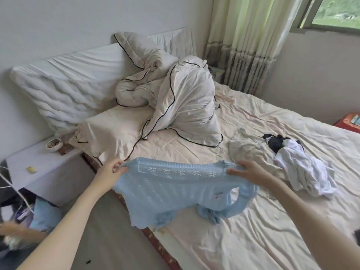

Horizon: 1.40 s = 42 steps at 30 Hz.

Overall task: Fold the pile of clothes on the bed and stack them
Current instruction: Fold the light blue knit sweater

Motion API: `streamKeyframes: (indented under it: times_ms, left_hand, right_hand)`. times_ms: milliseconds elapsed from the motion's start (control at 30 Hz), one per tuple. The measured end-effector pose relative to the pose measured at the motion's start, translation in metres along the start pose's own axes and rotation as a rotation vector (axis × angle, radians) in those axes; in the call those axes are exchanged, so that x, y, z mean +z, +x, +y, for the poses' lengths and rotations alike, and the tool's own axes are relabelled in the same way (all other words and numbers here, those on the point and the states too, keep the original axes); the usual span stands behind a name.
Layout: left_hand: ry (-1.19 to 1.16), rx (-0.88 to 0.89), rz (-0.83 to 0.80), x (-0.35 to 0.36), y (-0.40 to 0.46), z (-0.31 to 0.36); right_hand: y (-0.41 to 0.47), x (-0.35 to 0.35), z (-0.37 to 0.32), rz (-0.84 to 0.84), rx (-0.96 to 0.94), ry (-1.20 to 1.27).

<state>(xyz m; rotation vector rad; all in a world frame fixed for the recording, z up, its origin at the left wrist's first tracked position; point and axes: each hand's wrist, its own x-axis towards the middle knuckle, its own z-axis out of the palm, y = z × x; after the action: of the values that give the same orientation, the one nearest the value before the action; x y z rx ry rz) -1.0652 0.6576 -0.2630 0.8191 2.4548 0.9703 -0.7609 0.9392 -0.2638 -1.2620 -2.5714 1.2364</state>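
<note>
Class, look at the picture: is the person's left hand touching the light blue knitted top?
Touching. The head view shows the left hand pinching one end of the light blue knitted top, its fingers curled round the bunched edge with no gap, while the right hand holds the other end.

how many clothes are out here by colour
light blue: 1, the knit top held up by both hands
white: 1
black: 1
pale grey-beige: 1
total: 4

A pale blue knit top (pixel 171 190) hangs stretched over the bed (pixel 263 240) edge; a white-and-dark, seemingly unfolded pile (pixel 298 164) lies beyond.
</note>
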Motion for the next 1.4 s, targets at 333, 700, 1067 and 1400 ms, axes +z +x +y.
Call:
streamKeyframes:
  times_ms: [333, 700, 1067, 1400]
  left_hand:
    - [-0.088, 0.062, 0.111, 0.022, -0.080, -0.052]
    - [-0.288, 0.358, 0.412, -0.029, -0.132, -0.009]
    - [-0.106, 0.482, 0.463, -0.027, -0.063, 0.006]
    - [0.222, 0.344, 0.344, 0.046, 0.136, -0.015]
  right_hand:
    - [-0.086, 0.047, 0.025, 0.134, 0.016, -0.015]
    - [-0.177, 0.025, -0.001, 0.847, -0.216, 0.240]
    - [-0.118, 0.014, -0.023, 0.932, -0.147, -0.010]
    - [0.111, 0.004, 0.008, 0.680, -0.070, -0.158]
